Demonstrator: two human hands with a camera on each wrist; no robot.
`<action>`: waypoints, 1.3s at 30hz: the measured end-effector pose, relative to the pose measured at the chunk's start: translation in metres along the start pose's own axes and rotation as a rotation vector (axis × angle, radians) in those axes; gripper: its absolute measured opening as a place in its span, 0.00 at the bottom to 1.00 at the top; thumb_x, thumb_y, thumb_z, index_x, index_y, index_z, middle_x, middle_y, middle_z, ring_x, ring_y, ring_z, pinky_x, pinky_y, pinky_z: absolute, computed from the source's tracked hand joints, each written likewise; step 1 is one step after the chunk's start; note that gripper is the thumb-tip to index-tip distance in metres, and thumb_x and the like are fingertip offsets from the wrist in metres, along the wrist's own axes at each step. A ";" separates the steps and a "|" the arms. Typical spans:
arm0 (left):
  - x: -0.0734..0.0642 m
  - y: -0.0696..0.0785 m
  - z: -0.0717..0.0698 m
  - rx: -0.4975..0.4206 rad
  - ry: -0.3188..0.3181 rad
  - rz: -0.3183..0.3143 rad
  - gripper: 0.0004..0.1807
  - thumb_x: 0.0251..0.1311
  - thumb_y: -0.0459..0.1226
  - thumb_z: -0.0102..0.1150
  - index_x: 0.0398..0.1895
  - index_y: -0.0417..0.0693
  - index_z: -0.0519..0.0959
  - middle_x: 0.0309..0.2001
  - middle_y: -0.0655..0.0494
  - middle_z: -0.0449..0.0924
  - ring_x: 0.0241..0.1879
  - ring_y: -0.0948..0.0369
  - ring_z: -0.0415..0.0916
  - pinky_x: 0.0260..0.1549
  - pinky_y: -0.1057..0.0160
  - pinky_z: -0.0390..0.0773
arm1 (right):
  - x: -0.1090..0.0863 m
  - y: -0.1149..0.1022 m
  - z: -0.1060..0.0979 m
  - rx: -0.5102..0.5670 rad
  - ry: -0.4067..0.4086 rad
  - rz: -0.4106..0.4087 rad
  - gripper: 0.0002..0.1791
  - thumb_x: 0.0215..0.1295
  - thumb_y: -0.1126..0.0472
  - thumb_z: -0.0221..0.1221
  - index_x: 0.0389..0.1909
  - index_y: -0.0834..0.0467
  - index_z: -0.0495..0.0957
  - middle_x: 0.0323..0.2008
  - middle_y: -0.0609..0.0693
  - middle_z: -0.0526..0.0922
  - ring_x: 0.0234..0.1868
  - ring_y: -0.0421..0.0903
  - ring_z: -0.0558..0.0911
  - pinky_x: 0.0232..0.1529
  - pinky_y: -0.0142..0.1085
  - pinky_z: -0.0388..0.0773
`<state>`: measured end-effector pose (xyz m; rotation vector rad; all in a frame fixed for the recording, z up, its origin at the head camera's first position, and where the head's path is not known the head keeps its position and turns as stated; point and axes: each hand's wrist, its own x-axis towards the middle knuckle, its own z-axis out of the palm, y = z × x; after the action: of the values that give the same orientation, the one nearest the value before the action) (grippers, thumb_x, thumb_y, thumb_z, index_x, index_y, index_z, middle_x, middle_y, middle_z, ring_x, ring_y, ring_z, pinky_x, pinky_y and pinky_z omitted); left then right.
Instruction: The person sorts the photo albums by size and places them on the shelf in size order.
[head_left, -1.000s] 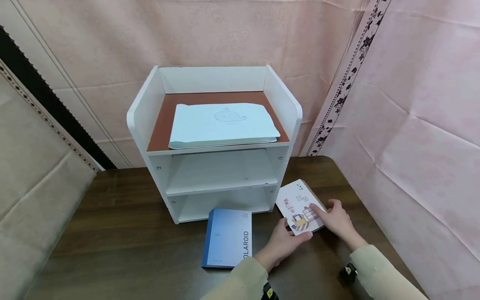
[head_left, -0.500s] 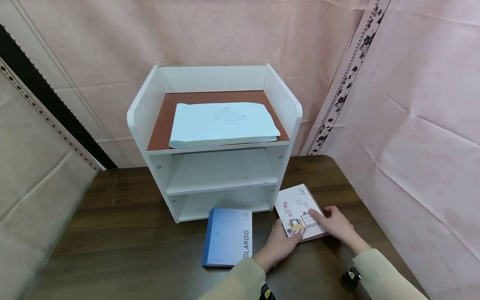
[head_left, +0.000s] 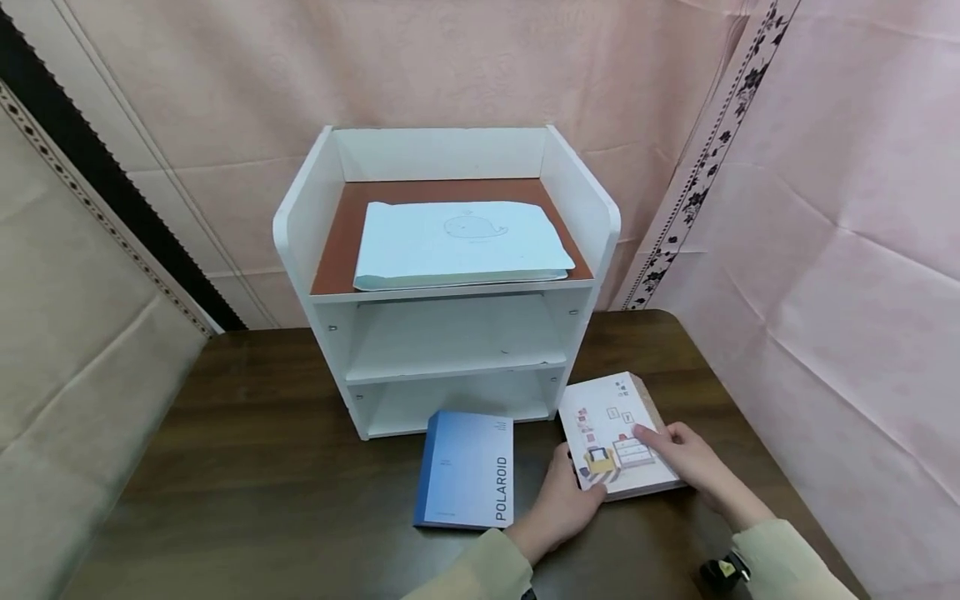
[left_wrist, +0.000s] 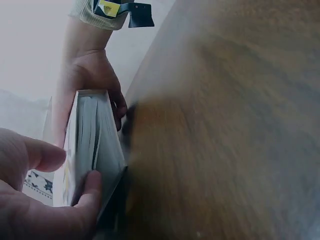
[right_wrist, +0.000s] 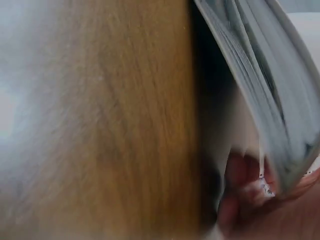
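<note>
A thick white book (head_left: pixel 611 429), its cover drawn with furniture and pink lettering, is held in both hands at the right of the table. My left hand (head_left: pixel 562 504) grips its near left corner, thumb on the cover. In the left wrist view one finger of that hand presses the page edges (left_wrist: pixel 92 120). My right hand (head_left: pixel 697 467) holds the right side, thumb on top; the right wrist view has its curled fingers (right_wrist: pixel 237 170) beneath the book. Left of the hands lies a blue book (head_left: pixel 468 471) marked POLAROID.
A white shelf unit (head_left: pixel 442 154) stands behind the books, two open shelves below its brown top. On that top lies a pale blue pad (head_left: pixel 461 250) with a whale drawing. Pink cloth (head_left: pixel 825 250) hangs at the back and right of the wooden table (head_left: pixel 262 500).
Both hands have drawn the white book closer to the person, and more of its cover shows. The head view has shifted slightly, while the blue book stays in place.
</note>
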<state>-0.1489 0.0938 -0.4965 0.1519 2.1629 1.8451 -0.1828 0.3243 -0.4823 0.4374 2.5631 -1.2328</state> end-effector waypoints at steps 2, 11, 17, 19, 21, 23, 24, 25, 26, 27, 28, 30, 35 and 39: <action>-0.001 0.003 0.002 -0.051 0.009 0.008 0.37 0.57 0.32 0.64 0.67 0.45 0.56 0.50 0.57 0.69 0.47 0.65 0.72 0.46 0.63 0.74 | -0.003 0.003 -0.001 0.065 0.012 -0.018 0.43 0.57 0.29 0.57 0.52 0.64 0.64 0.42 0.56 0.76 0.39 0.47 0.76 0.36 0.36 0.72; -0.005 0.009 0.004 0.027 -0.044 0.065 0.40 0.58 0.36 0.63 0.70 0.49 0.52 0.52 0.59 0.64 0.47 0.67 0.69 0.49 0.65 0.70 | -0.009 0.019 -0.010 0.391 -0.078 -0.095 0.33 0.66 0.47 0.61 0.58 0.65 0.59 0.39 0.53 0.84 0.35 0.47 0.84 0.34 0.38 0.81; -0.009 0.012 0.004 -0.002 -0.083 0.162 0.38 0.60 0.41 0.63 0.69 0.54 0.54 0.50 0.65 0.66 0.45 0.69 0.71 0.46 0.67 0.72 | -0.018 0.024 -0.019 0.532 -0.244 -0.180 0.22 0.73 0.54 0.54 0.58 0.57 0.58 0.40 0.51 0.85 0.39 0.50 0.85 0.37 0.43 0.82; -0.010 0.017 0.001 -0.053 -0.104 0.172 0.35 0.61 0.41 0.63 0.68 0.56 0.57 0.46 0.67 0.71 0.42 0.70 0.74 0.44 0.68 0.74 | -0.022 0.023 -0.020 0.560 -0.281 -0.204 0.19 0.74 0.54 0.52 0.58 0.54 0.58 0.41 0.50 0.85 0.40 0.50 0.85 0.38 0.44 0.82; -0.012 0.021 -0.004 -0.097 -0.138 0.170 0.32 0.62 0.39 0.62 0.67 0.57 0.59 0.44 0.66 0.74 0.39 0.69 0.77 0.40 0.67 0.78 | -0.026 0.023 -0.019 0.592 -0.321 -0.233 0.16 0.75 0.56 0.50 0.57 0.52 0.58 0.42 0.50 0.85 0.41 0.51 0.85 0.38 0.45 0.82; -0.014 0.026 -0.010 -0.119 -0.160 0.159 0.29 0.63 0.38 0.61 0.65 0.58 0.62 0.42 0.66 0.77 0.37 0.67 0.79 0.37 0.67 0.79 | -0.031 0.021 -0.017 0.632 -0.376 -0.278 0.15 0.76 0.59 0.48 0.58 0.51 0.58 0.43 0.51 0.84 0.42 0.52 0.85 0.39 0.46 0.82; -0.015 0.028 -0.013 -0.133 -0.173 0.153 0.28 0.63 0.36 0.61 0.65 0.59 0.63 0.42 0.65 0.77 0.37 0.66 0.80 0.36 0.66 0.80 | -0.033 0.020 -0.015 0.651 -0.404 -0.295 0.15 0.76 0.61 0.47 0.58 0.50 0.58 0.44 0.51 0.84 0.43 0.52 0.84 0.40 0.47 0.82; -0.017 0.031 -0.018 -0.139 -0.176 0.145 0.28 0.64 0.36 0.61 0.64 0.59 0.64 0.41 0.64 0.78 0.36 0.65 0.80 0.34 0.66 0.80 | -0.034 0.017 -0.013 0.666 -0.432 -0.313 0.15 0.76 0.62 0.46 0.58 0.50 0.58 0.45 0.52 0.84 0.44 0.53 0.84 0.41 0.48 0.81; -0.019 0.033 -0.023 -0.146 -0.180 0.142 0.28 0.64 0.35 0.60 0.65 0.60 0.64 0.41 0.64 0.78 0.36 0.65 0.80 0.34 0.65 0.80 | -0.036 0.014 -0.010 0.672 -0.455 -0.336 0.15 0.76 0.63 0.46 0.58 0.50 0.58 0.46 0.52 0.84 0.44 0.54 0.84 0.41 0.49 0.81; -0.021 0.035 -0.027 -0.144 -0.177 0.140 0.28 0.64 0.35 0.60 0.65 0.60 0.64 0.42 0.64 0.78 0.36 0.65 0.80 0.35 0.65 0.80 | -0.036 0.011 -0.008 0.676 -0.474 -0.356 0.15 0.76 0.64 0.46 0.59 0.51 0.58 0.47 0.53 0.84 0.45 0.54 0.84 0.41 0.49 0.81; -0.023 0.037 -0.032 -0.142 -0.174 0.137 0.28 0.64 0.35 0.60 0.65 0.61 0.64 0.42 0.64 0.77 0.36 0.64 0.80 0.35 0.65 0.80 | -0.037 0.007 -0.005 0.676 -0.488 -0.374 0.15 0.76 0.64 0.45 0.59 0.51 0.58 0.47 0.53 0.83 0.45 0.54 0.84 0.42 0.50 0.81; -0.026 0.040 -0.041 -0.140 -0.164 0.141 0.27 0.65 0.35 0.59 0.65 0.61 0.64 0.42 0.64 0.77 0.37 0.64 0.80 0.34 0.65 0.81 | -0.039 -0.002 -0.001 0.673 -0.497 -0.401 0.16 0.76 0.65 0.46 0.59 0.52 0.58 0.48 0.54 0.83 0.46 0.55 0.83 0.42 0.50 0.81; -0.035 0.042 -0.064 -0.156 -0.143 0.163 0.26 0.66 0.34 0.58 0.65 0.60 0.65 0.45 0.62 0.78 0.39 0.62 0.81 0.35 0.63 0.81 | -0.044 -0.023 0.011 0.638 -0.499 -0.481 0.19 0.74 0.67 0.48 0.61 0.52 0.58 0.51 0.53 0.82 0.47 0.56 0.83 0.43 0.51 0.80; -0.044 0.039 -0.084 -0.159 -0.137 0.168 0.26 0.66 0.34 0.58 0.65 0.57 0.66 0.47 0.60 0.79 0.42 0.61 0.80 0.37 0.63 0.81 | -0.050 -0.038 0.023 0.589 -0.502 -0.540 0.22 0.73 0.68 0.49 0.63 0.52 0.58 0.53 0.53 0.81 0.48 0.56 0.82 0.44 0.50 0.80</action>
<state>-0.1351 0.0094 -0.4403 0.4238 1.9556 2.0241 -0.1484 0.2760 -0.4509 -0.4547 1.9050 -1.9794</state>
